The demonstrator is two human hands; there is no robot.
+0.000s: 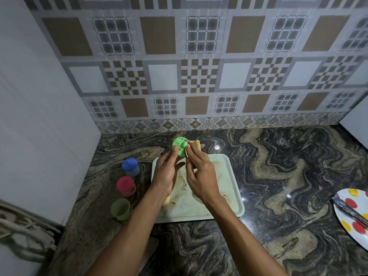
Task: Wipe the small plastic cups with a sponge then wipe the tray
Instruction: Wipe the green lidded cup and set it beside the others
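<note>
Green cup [179, 145]: held in the air above the far edge of the tray, closed end tipped toward the camera, dark specks on it.
Left fingers [175, 150]: curled round the cup's near-left wall. The left hand [166, 174] grips it from below.
Right fingers [191, 150]: pinching the sponge and pressing it to the cup's right side. The right hand [201, 176] is just beside the left.
Sponge [197, 144]: tan and soft, bent against the cup wall and touching it.
Handling: the cup looks light, stiff and thin-walled, and is probably slick once damp. It is best held round the wall with thumb opposite fingers, leaving the wiped face free. A gentle squeeze should do, since a hard one could pop it out of the hand.
Tray [223, 172]: pale, flat on the counter under both hands, with brown smears across its floor — not yet wiped, by the look of it.
Yellow cup [166, 200]: on the tray's near-left part, mostly hidden by the left wrist.
Other cups: blue cup [130, 167], red cup [126, 186] and olive cup [121, 209] stand in a row on the counter [278, 166] left of the tray — blue farthest, olive nearest.
Plate [338, 215]: spotted, at the near right edge, carrying cutlery [350, 211].
</note>
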